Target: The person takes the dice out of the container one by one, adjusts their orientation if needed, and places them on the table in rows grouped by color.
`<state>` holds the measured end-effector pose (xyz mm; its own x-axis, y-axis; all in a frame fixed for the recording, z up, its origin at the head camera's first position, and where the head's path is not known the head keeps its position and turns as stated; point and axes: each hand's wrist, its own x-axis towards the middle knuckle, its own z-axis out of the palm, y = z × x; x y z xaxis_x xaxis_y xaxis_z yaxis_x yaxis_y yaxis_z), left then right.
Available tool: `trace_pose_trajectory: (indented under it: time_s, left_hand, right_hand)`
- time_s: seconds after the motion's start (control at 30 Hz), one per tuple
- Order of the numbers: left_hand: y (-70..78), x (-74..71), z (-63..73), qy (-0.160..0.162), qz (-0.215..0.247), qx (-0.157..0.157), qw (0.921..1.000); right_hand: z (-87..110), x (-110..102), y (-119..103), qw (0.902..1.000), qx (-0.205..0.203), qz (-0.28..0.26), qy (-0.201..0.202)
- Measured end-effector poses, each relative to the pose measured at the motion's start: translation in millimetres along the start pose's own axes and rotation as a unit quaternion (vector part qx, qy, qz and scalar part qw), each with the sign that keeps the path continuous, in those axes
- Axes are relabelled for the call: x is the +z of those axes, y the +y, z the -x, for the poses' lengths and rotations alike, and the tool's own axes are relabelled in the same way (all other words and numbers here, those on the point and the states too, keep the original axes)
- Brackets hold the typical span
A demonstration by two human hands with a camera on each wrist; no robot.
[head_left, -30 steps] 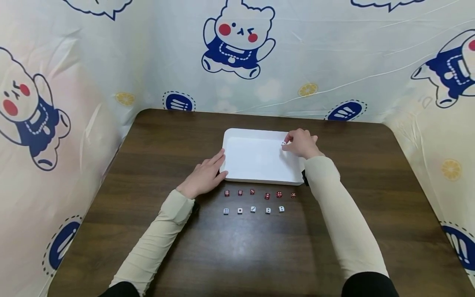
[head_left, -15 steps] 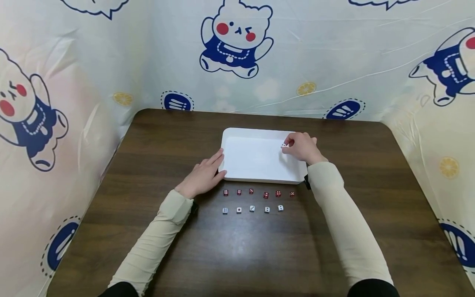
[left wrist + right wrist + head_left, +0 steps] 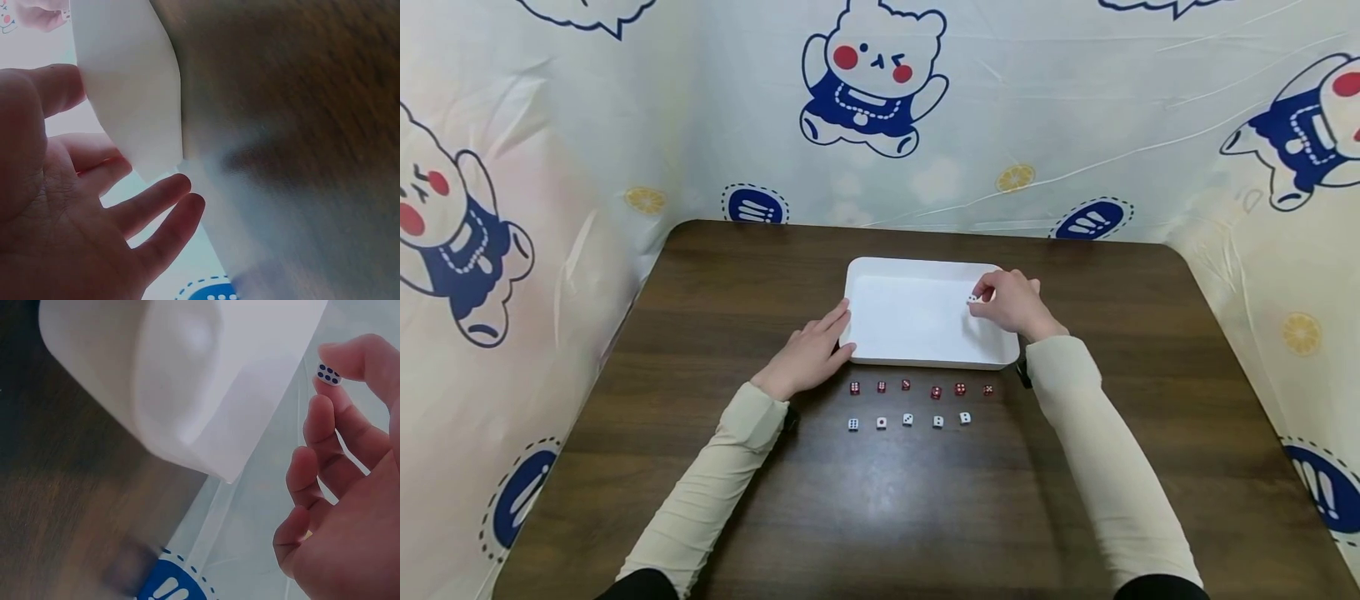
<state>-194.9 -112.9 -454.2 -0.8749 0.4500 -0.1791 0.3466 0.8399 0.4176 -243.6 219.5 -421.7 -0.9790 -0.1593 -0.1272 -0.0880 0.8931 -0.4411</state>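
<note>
My right hand (image 3: 1013, 304) is over the right part of a white tray (image 3: 917, 312), pinching a white die (image 3: 329, 374) between thumb and index finger. Dark pips show on the die's face in the right wrist view. At the tray's left end, my left hand (image 3: 805, 354) rests with fingers spread and straight, the fingertips touching the outer wall; the left wrist view shows the thumb and fingers against the tray's side (image 3: 134, 87). No dice lie on the tray floor that shows.
On the brown wooden table (image 3: 880, 517), in front of the tray, several red dice (image 3: 936, 392) form a row. Nearer to me is a row of several white dice (image 3: 907, 420). A printed curtain (image 3: 715, 100) with cartoon bears surrounds the table's back and sides.
My right hand has come slightly nearer to me over the tray, still pinching the white die. The left hand keeps its place on the tray's left end. The view has shifted slightly.
</note>
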Motion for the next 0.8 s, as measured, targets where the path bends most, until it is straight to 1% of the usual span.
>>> trace_pose_trajectory:
  time_s: [0.4, 0.63, 0.8]
  left_hand:
    - [1.1, 0.6, -0.8, -0.004, -0.001, -0.001, 1.0]
    - [1.4, 0.3, -0.1, -0.002, 0.005, 0.004, 1.0]
    - [0.7, 1.0, -0.8, -0.002, 0.003, 0.003, 1.0]
  right_hand:
    - [15.3, -4.3, -5.0, 0.9998, -0.014, -0.013, 0.003]
    - [28.6, -15.3, -8.9, 0.9994, -0.027, -0.022, 0.0]
    - [37.0, -16.8, -5.1, 0.999, -0.038, -0.023, -0.006]
